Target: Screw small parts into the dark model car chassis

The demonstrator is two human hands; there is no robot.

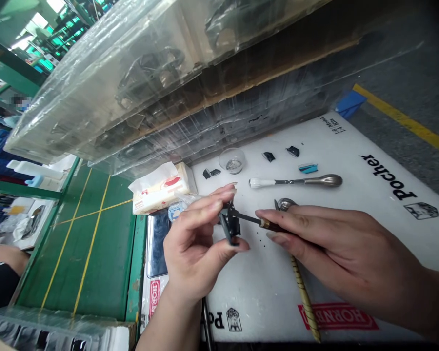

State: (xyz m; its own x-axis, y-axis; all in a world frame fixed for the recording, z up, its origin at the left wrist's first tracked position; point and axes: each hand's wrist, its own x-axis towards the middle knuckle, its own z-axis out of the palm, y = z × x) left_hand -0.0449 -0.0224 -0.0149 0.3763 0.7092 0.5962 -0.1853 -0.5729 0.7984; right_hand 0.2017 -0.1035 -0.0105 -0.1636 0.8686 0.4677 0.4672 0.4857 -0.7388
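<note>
My left hand [193, 243] pinches a small dark plastic part [233, 226] between thumb and fingers, above the white work surface. My right hand [336, 253] grips a thin-bladed hand tool [265, 223] with a brass collar and brown handle; its dark blade reaches the part in my left hand. The exact kind of blade is hard to make out. Under my right hand lies a tool with a yellow wrapped handle [303, 297] and a rounded metal head [287, 203]. Beyond the hands rests a metal tool with a white grip [296, 181].
Several dark parts [268, 156], a blue piece [308, 168] and a clear cup [232, 161] of small bits lie toward the back. A tissue pack [161, 192] and phone [157, 243] sit left. Plastic-wrapped trays [161, 83] stand behind; a green conveyor [84, 243] runs at left.
</note>
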